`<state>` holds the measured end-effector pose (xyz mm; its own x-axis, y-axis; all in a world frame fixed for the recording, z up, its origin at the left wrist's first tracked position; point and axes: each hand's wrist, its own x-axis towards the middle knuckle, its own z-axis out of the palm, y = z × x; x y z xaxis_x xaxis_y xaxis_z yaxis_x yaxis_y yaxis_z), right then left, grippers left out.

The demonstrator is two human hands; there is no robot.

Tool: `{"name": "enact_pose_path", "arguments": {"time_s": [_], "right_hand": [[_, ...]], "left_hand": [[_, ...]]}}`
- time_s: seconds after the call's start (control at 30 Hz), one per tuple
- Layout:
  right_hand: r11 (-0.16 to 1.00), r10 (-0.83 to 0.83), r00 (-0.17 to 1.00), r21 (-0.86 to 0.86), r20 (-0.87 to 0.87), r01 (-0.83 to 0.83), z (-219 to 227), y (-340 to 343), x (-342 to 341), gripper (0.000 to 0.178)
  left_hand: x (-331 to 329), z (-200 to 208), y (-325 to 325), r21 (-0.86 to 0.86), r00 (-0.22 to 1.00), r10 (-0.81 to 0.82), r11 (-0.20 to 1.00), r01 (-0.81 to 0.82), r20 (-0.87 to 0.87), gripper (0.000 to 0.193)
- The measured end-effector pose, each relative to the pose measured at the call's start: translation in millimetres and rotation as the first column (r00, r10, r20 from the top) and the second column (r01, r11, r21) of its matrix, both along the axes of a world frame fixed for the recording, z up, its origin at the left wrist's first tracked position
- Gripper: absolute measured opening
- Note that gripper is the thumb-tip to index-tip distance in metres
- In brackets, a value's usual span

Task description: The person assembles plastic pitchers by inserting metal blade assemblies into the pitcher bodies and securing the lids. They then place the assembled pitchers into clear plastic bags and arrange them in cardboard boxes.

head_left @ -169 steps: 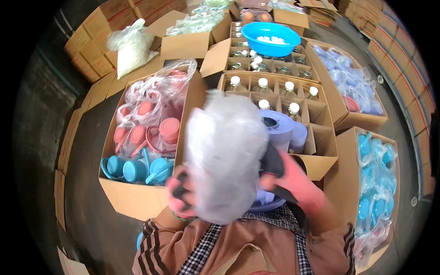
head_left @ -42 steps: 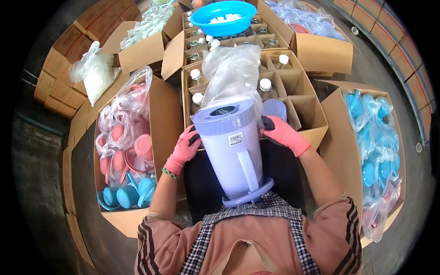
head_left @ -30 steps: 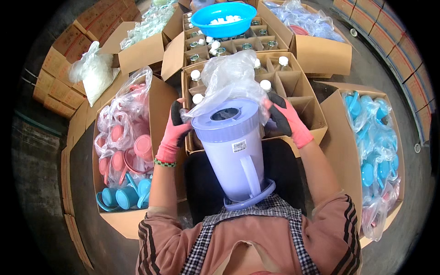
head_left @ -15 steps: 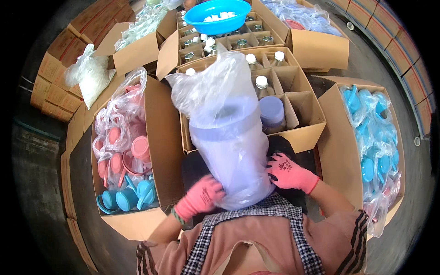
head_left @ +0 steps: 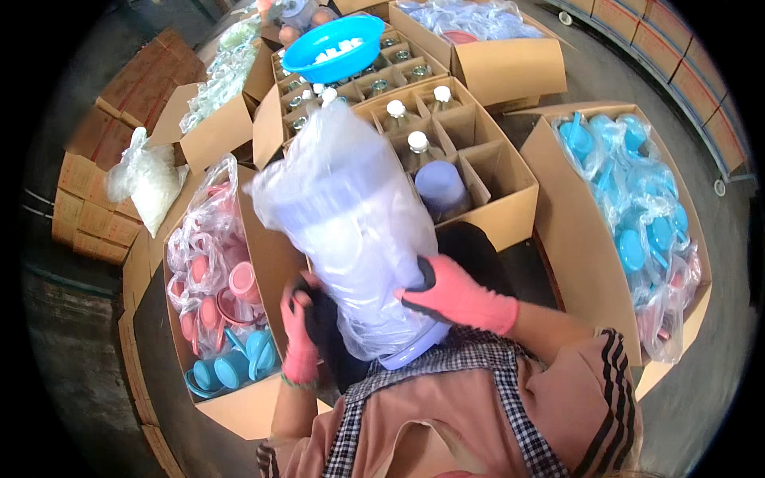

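A clear plastic bag [head_left: 351, 239] with pale lilac round plastic pieces inside leans across my lap. Its loose upper end rests over the front bottle box, and a lilac rim or handle [head_left: 416, 346] shows at its lower end. My right hand [head_left: 462, 296], in a pink glove with dark fingertips, grips the bag's right side, thumb and fingers pressed into the plastic. Beside the bag's left side, my left hand [head_left: 301, 331] is raised with fingers bent and apart, its dark palm facing the bag. I see nothing held in it.
A divided carton [head_left: 510, 211] holds white-capped glass bottles and a lilac-topped one. Behind it, a blue basin [head_left: 335, 49] of white caps sits on another bottle carton. Boxes of pink and blue lidded pieces [head_left: 231, 370] and bagged blue ones [head_left: 629, 251] flank me.
The bag has tilted further left, and its lower rim now shows. My right hand has moved inward onto the bag; my left hand has come away from it and turned palm inward.
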<state>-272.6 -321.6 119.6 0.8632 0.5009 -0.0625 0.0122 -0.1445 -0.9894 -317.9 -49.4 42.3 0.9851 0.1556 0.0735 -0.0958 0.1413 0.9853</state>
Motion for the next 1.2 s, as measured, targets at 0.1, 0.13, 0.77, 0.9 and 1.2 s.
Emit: {"name": "enact_pose_path", "arguments": {"time_s": [0.1, 0.13, 0.77, 0.9, 1.2], "right_hand": [[0.997, 0.043, 0.999, 0.069, 0.020, -0.044, 50.6, -19.6, -1.4, 0.028], [0.997, -0.009, 1.000, 0.073, 0.027, 0.007, 54.7, -25.5, -3.6, 0.029], [0.796, 0.344, 0.373, -0.478, 0.862, 0.370, -17.9, -101.5, -69.8, 0.033], [0.679, 0.470, 0.259, -0.533, 0.844, 0.505, -60.3, -96.7, -38.0, 0.013], [0.764, -0.287, 0.804, -0.383, 0.521, 0.520, 59.8, -140.8, 2.4, 0.046]], "left_hand": [[40.3, 21.0, -20.7, -0.212, 0.997, -0.073, 0.974, 0.078, 0.033, 0.066], [47.0, 16.5, -30.5, -0.490, 0.981, -0.187, 0.861, 0.135, -0.057, 0.079], [25.5, 35.2, -114.2, 0.355, 0.805, -0.534, 0.722, 0.593, -0.260, 0.099], [59.1, 27.4, -113.4, 0.418, 0.799, -0.539, 0.682, 0.600, -0.268, 0.076], [120.7, 48.1, -37.2, -0.403, 0.527, -0.842, 0.446, 0.799, 0.114, 0.074]]}}
